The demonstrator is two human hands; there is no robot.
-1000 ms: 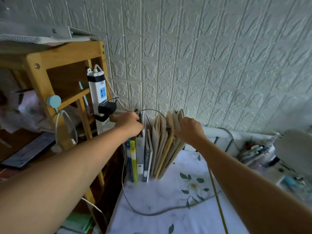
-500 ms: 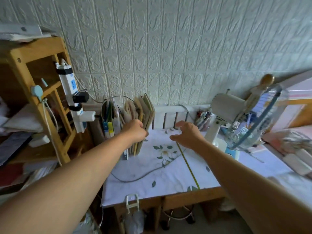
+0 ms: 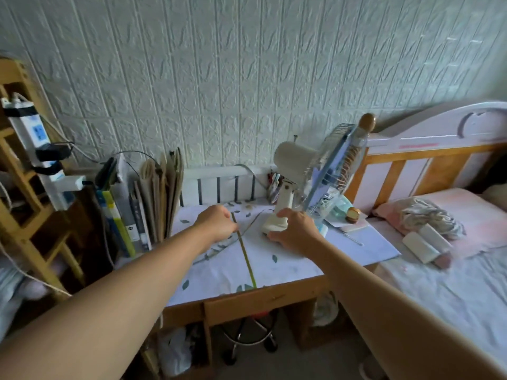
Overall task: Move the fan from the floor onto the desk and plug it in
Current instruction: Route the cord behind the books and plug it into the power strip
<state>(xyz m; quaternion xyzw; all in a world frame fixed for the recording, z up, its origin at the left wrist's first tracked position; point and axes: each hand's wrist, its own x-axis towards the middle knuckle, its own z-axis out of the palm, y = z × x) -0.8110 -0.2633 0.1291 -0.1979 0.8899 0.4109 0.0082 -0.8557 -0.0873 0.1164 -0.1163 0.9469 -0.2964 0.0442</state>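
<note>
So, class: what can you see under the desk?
Under the desk a chrome-legged stool stands, with a white bag to its left and another pale bag to its right. The desk front hides the stool's seat.

Desk point(image 3: 288, 267) against the wall, shelf unit to its left, bed to its right.

The fan point(image 3: 304, 185) stands on the desk's right rear part, near the bed's headboard point(image 3: 428, 149); a row of books point(image 3: 142, 204) stands at the left rear — beside the shelf unit point(image 3: 30, 215), which carries a power strip point(image 3: 35, 149). The left hand point(image 3: 216, 223) is over the desk's middle, the right hand point(image 3: 296, 231) at the fan's base — a stool point(image 3: 247, 335) sits under the desk.
</note>
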